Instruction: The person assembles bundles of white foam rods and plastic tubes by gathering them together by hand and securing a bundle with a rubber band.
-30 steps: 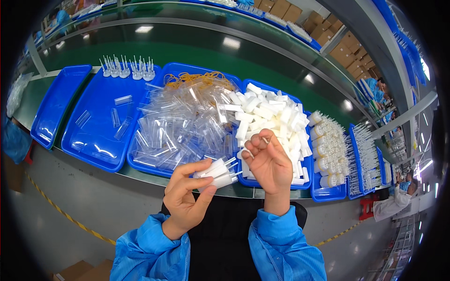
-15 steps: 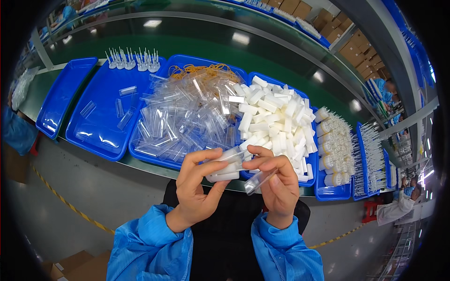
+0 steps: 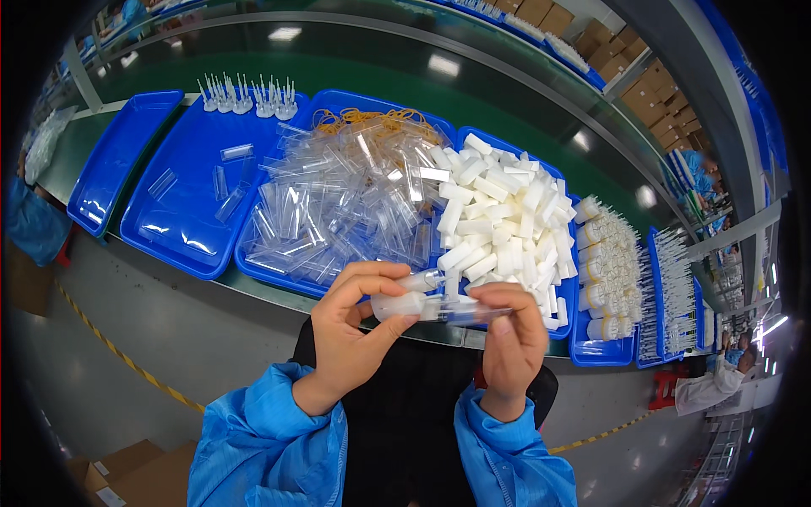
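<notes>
My left hand (image 3: 348,329) is closed around several white blocks (image 3: 395,305), gripped between its thumb and fingers. A clear plastic sleeve (image 3: 427,280) sticks out of the same hand above the blocks. My right hand (image 3: 514,342) pinches another clear sleeve (image 3: 473,313), smeared by motion, its near end against the blocks in my left hand. Whether that sleeve fits over a block or only touches it, I cannot tell. Both hands hover at the front edge of two blue trays, one heaped with clear sleeves (image 3: 325,203), the other with white blocks (image 3: 503,211).
Orange rubber bands (image 3: 372,120) lie behind the sleeve heap. Leftward, a blue tray (image 3: 173,228) bears a few sleeves and upright white-stemmed pieces (image 3: 245,97). Rightward stand bundled white pieces (image 3: 606,270) and a tray of thin spiky parts (image 3: 672,296). Other people sit farther off.
My right hand has brought its clear sleeve from a downward tilt to nearly level, up against the blocks. My left hand has turned slightly, and the blocks' ends now face right.
</notes>
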